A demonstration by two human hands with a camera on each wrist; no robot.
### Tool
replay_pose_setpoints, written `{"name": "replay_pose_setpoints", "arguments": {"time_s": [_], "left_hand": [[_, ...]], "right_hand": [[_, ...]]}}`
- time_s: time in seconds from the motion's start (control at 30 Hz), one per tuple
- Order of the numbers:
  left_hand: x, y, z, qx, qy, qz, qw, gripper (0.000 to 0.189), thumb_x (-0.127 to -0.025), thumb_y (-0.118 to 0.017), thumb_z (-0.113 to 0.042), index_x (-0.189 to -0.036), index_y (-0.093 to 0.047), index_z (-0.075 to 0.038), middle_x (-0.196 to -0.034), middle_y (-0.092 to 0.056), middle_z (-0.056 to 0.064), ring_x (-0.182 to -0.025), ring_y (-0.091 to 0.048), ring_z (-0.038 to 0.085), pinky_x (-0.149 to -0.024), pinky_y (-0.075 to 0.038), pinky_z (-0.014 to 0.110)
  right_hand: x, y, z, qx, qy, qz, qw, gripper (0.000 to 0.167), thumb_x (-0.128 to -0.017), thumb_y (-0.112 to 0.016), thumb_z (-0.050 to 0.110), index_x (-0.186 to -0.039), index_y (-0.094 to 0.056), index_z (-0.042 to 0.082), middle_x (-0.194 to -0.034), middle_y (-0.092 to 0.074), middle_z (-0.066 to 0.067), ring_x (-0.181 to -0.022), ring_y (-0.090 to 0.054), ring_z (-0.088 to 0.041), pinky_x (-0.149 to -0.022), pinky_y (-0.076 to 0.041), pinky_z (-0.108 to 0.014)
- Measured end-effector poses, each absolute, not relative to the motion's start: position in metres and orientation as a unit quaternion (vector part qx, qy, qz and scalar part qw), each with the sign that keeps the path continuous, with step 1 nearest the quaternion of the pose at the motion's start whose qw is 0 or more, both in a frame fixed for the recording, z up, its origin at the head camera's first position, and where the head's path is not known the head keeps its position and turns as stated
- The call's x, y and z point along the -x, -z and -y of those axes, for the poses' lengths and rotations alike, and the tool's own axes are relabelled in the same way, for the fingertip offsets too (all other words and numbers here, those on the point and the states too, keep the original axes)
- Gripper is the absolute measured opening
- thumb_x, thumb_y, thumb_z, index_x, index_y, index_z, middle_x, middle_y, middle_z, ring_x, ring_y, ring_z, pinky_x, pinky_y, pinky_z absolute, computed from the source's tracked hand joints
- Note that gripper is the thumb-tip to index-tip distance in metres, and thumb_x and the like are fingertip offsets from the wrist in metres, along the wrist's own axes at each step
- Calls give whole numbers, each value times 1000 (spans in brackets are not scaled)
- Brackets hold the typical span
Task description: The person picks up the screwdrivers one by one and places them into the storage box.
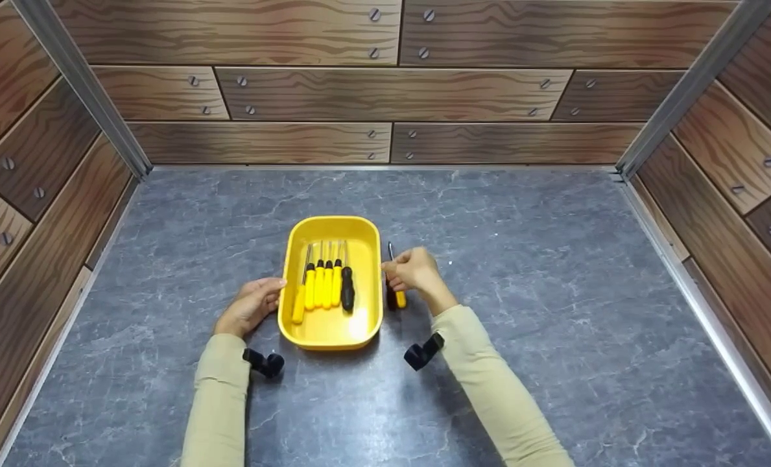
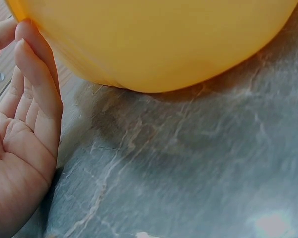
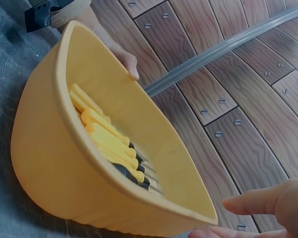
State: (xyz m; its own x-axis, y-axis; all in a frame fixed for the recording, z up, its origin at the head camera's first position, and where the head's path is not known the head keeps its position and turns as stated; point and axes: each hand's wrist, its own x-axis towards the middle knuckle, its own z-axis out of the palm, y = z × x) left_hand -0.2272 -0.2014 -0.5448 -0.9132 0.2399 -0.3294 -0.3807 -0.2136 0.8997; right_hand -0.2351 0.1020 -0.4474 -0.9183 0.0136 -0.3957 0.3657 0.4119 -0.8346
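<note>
A yellow tray (image 1: pixel 332 335) stands on the grey marbled surface. Inside lie several screwdrivers side by side: a plain yellow one (image 1: pixel 299 303), yellow ones with black collars (image 1: pixel 320 285) and a black one (image 1: pixel 347 290). My left hand (image 1: pixel 250 306) pinches the tray's left rim, thumb over the edge and fingers against the outer wall. My right hand (image 1: pixel 414 269) is at the tray's right side, with thumb and index finger apart in the right wrist view. Beneath it, a yellow and black handle (image 1: pixel 401 298) and a metal shaft (image 1: pixel 390 250) show beside the tray, partly hidden.
Wood-patterned walls (image 1: pixel 385 94) with metal edge strips (image 1: pixel 657 97) enclose the surface at the back and both sides. A black wrist camera (image 1: pixel 424 351) is strapped to the right sleeve, another (image 1: pixel 264 363) to the left.
</note>
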Motion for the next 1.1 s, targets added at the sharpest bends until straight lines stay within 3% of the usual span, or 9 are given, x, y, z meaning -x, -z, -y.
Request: {"name": "replay_pose_setpoints", "arguments": {"time_s": [0.27, 0.53, 0.73, 0.97, 1.1], "left_hand": [[227, 544, 201, 58, -779, -592, 197, 18, -95, -50, -8, -86, -66, -13, -77, -71, -7, -72, -65, 3, -71, -54, 16], [227, 544, 202, 62, -784, -584, 201, 22, -95, -50, -7, -84, -67, -13, -76, -71, -6, -71, -65, 4, -70, -55, 16], [227, 545, 202, 59, -785, -583, 202, 21, -95, -50, -7, -84, -67, -13, -77, -71, -6, -72, -66, 4, -71, -55, 16], [228, 546, 201, 61, -781, -587, 204, 21, -95, -50, -8, -84, -67, -14, -76, -71, -7, -71, -65, 2, -67, -54, 15], [229, 546, 201, 69, -779, -590, 200, 21, -94, -50, -8, -84, -67, -14, -75, -71, -7, -70, -64, 2, -66, -53, 15]], "right_hand": [[236, 454, -107, -128, 536, -818, 166, 23, -86, -69, 9, -100, -65, -9, -77, -72, -18, -52, -63, -11, -65, -62, -32], [238, 464, -112, -145, 542, -809, 173, 16, -85, -69, 6, -92, -64, -7, -59, -60, -4, -48, -59, -9, -57, -60, -27], [239, 471, -115, -155, 543, -806, 175, 16, -84, -69, 5, -76, -55, 3, -54, -56, -1, -45, -56, -8, -49, -56, -22], [241, 480, -120, -175, 530, -809, 185, 12, -82, -69, 3, -81, -57, 3, -56, -57, -1, -46, -56, -8, -51, -57, -23], [243, 484, -121, -184, 518, -815, 183, 18, -80, -70, 0, -74, -54, 6, -55, -57, 0, -46, -56, -8, -51, -57, -23]]}}
